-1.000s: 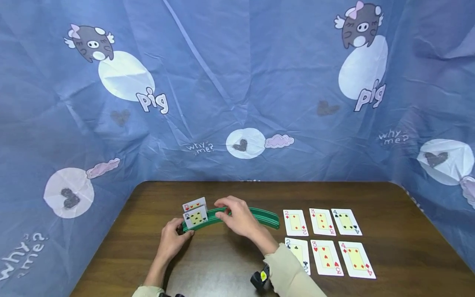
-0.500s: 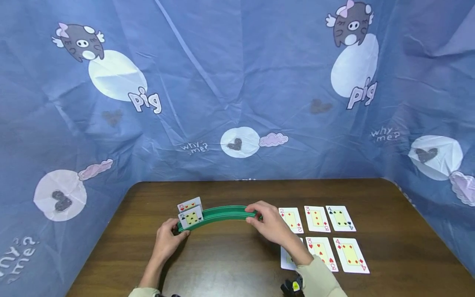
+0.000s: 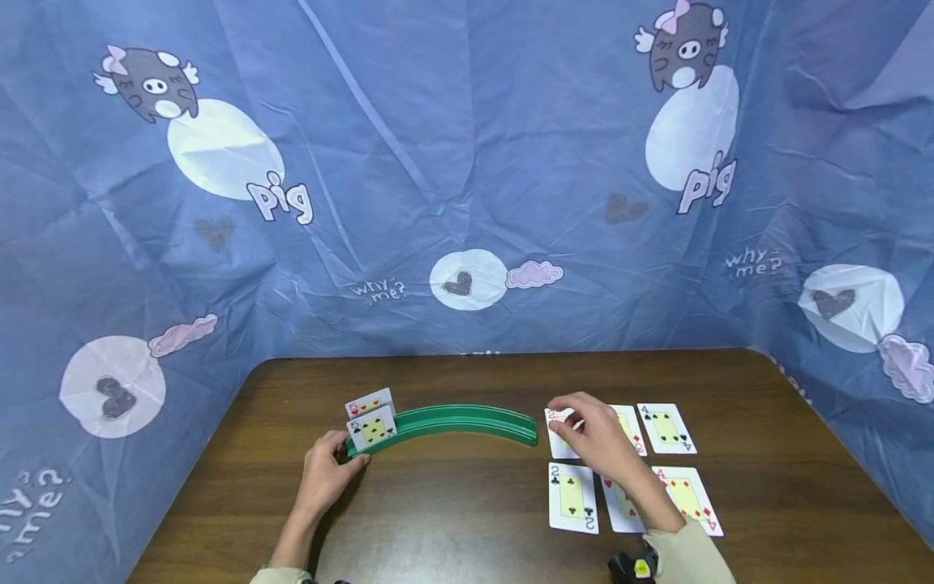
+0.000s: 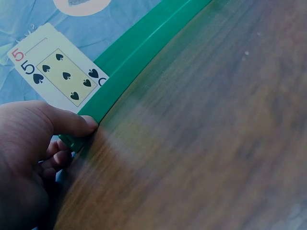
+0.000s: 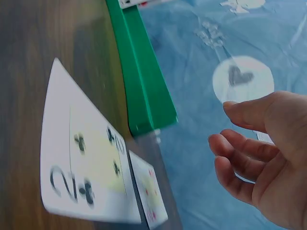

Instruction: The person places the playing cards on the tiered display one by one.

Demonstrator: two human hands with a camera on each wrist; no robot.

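The left hand (image 3: 327, 470) is gripping the left end of the curved green plastic card rack (image 3: 467, 417), while the nearer right hand (image 3: 601, 440), thumb and fingers apart, is hovering beyond its right end, over the white rectangular two-of-diamonds card (image 3: 561, 448) lying long axis front-to-back.

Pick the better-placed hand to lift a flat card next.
Right, likely: the right hand hovers empty above the flat cards, while the left hand grips the green rack at its far-left end.
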